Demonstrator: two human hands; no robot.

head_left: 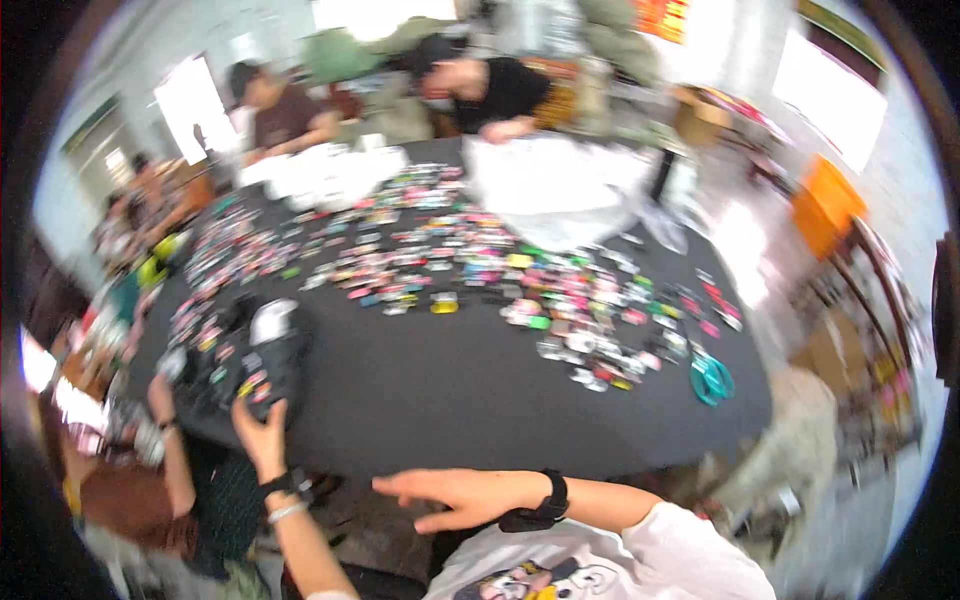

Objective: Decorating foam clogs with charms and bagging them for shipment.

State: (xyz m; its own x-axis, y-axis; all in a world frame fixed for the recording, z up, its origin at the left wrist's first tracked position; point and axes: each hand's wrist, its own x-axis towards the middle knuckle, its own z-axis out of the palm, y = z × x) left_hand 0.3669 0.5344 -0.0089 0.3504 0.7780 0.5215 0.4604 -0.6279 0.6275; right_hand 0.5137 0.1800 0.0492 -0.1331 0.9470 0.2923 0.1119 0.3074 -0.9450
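Observation:
My left hand [262,438] reaches to the near left edge of the dark table [400,370], its thumb and fingers spread apart. Just beyond its fingertips are a few small colourful pieces [256,387] on a black bag or bundle [287,358]; whether the fingers touch them is blurred. A white patch [273,321] shows on top of that bundle. My right hand [455,495] is held in front of my body by the near table edge, palm down, fingers stretched out and nothing in it.
Many small coloured pieces [575,300] lie heaped across the table. Teal-handled scissors [712,380] rest at the right. White plastic sheets [560,185] cover the far side, where two people stand. Another person's hand [161,400] is left of mine. An orange chair [828,205] stands right.

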